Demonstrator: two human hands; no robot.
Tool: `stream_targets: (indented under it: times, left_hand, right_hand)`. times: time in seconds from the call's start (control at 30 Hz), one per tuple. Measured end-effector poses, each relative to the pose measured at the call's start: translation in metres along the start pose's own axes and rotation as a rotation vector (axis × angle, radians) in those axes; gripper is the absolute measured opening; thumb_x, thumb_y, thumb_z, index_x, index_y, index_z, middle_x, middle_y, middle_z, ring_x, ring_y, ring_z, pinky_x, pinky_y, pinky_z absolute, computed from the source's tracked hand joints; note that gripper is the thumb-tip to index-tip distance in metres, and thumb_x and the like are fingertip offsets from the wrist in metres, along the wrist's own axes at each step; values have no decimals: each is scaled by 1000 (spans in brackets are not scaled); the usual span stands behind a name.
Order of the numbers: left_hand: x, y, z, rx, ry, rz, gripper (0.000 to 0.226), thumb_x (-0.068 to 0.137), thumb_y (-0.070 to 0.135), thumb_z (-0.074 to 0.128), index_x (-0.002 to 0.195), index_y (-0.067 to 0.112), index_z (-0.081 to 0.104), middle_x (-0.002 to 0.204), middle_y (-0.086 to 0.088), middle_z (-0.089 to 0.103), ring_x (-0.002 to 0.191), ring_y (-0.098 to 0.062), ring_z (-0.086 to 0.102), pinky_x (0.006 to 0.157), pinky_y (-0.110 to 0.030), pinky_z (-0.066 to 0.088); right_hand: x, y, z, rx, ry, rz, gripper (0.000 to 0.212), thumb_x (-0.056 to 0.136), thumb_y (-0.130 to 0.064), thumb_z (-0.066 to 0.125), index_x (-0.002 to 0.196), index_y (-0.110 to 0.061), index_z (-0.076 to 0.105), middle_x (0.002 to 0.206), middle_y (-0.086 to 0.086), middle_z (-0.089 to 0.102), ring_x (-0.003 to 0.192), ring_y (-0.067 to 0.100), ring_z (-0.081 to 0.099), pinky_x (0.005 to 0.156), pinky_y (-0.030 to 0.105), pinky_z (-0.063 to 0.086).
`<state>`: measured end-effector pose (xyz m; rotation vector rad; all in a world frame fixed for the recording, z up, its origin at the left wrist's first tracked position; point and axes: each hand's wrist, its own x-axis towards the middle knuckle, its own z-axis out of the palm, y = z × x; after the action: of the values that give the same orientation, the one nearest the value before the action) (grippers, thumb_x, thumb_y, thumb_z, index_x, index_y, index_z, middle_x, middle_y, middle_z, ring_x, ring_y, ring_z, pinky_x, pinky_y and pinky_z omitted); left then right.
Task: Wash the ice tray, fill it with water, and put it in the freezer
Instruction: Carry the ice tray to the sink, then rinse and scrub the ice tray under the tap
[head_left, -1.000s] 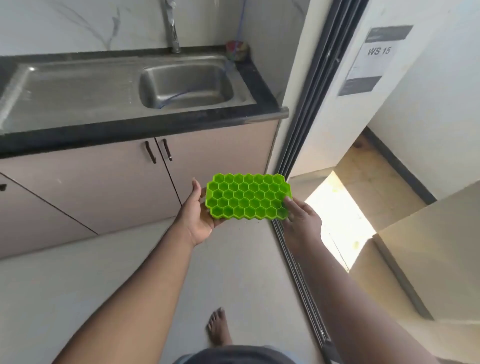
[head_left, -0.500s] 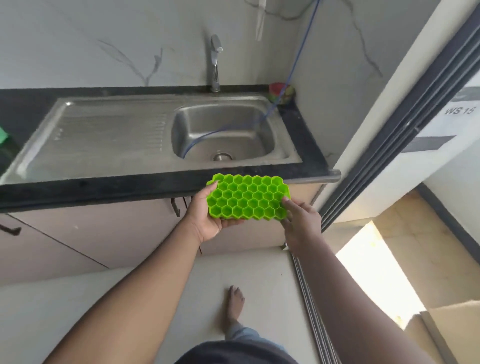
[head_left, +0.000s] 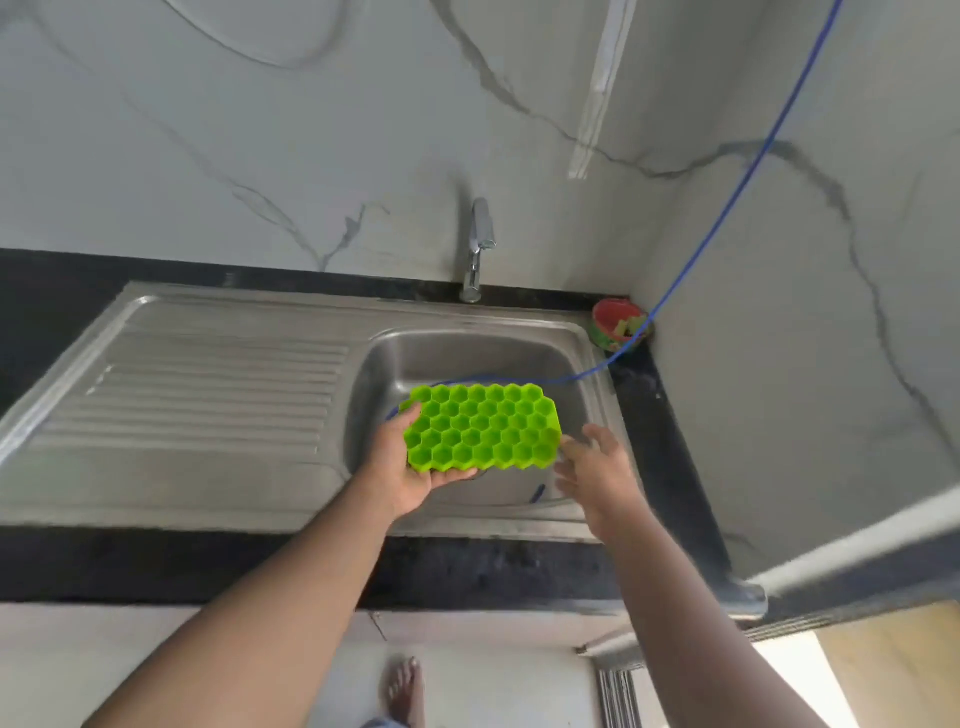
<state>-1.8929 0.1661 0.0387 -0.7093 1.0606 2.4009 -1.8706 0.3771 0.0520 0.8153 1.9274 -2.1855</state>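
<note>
The left hand (head_left: 402, 467) grips the bright green honeycomb silicone ice tray (head_left: 483, 427) by its left end, holding it level over the stainless steel sink basin (head_left: 582, 358), likely for rinsing. The right hand (head_left: 597, 470) hovers just right, fingers spread, holding nothing, perhaps bound for the chrome tap (head_left: 479, 249).

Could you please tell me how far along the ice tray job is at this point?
Early. Done: the green ice tray has reached the sink and is held above the basin. In hand: the left hand grips its left end; the right hand is open beside its right edge. No water runs from the tap and the cells look dry. Left: washing, filling, and the freezer, which isn't in view.
</note>
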Motion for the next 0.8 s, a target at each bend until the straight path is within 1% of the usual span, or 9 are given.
stream_targets:
  times: [0.07,0.1,0.13,0.23,0.3,0.4,0.63,0.7,0.8]
  left_hand:
    - [22,12,8,-53,21,26,39,101,42,39,119,15,61,113,-15,67,93,-35,66,73,-53,52]
    - [33,19,12,-71,19,39,40,102,42,38,121,15,60,115,-14,67,95,-34,66,75,-53,51]
    - [48,31,19,-77,14,44,40,102,42,37,122,15,59,117,-15,66,96,-34,65,75,-52,50]
    - [77,61,30,-17,15,51,40,101,43,41,121,13,59,123,-18,64,99,-35,64,75,-54,51]
    - [100,76,31,16,33,41,42,100,43,44,125,12,58,125,-19,63,104,-37,64,75,-54,51]
    - [132,86,28,33,42,4,42,99,41,48,127,11,58,125,-19,64,107,-38,63,75,-54,52]
    - [192,86,21,12,161,-23,37,96,39,54,120,13,61,112,-16,71,98,-34,68,74,-50,54]
    - [205,88,22,-2,179,-25,36,95,39,54,119,14,62,111,-14,72,98,-33,68,74,-48,55]
    - [220,92,20,-35,171,-33,30,95,39,53,111,16,65,104,-10,74,97,-29,69,84,-46,52]
  right_hand:
    - [22,-12,6,-343,-17,-81,65,92,-20,62,148,-14,30,121,2,54,108,18,57,88,30,44]
    - [26,-21,10,-446,-31,-137,68,92,-22,63,150,-13,29,137,4,48,125,20,48,101,32,39]
    - [37,-33,19,-518,-43,-200,66,92,-23,63,148,-12,31,144,5,44,132,20,43,107,34,35]
    - [52,-64,45,-638,-92,-411,42,93,-17,59,134,-18,51,125,-2,58,119,16,53,101,34,39]
    - [78,-77,67,-748,-120,-515,39,94,-20,56,133,-22,52,131,3,57,123,22,52,99,32,39]
    - [124,-89,102,-898,-150,-496,52,100,-28,48,148,-13,34,154,10,35,143,24,29,111,29,24]
    - [234,-89,157,-889,-301,-320,51,104,-24,34,152,-11,22,160,9,20,148,25,9,115,29,11]
    - [252,-93,168,-802,-318,-294,46,105,-23,32,149,-10,29,156,12,27,147,29,11,113,30,15]
    - [275,-89,182,-802,-307,-314,43,105,-22,33,144,-4,37,152,19,31,142,33,23,106,28,20]
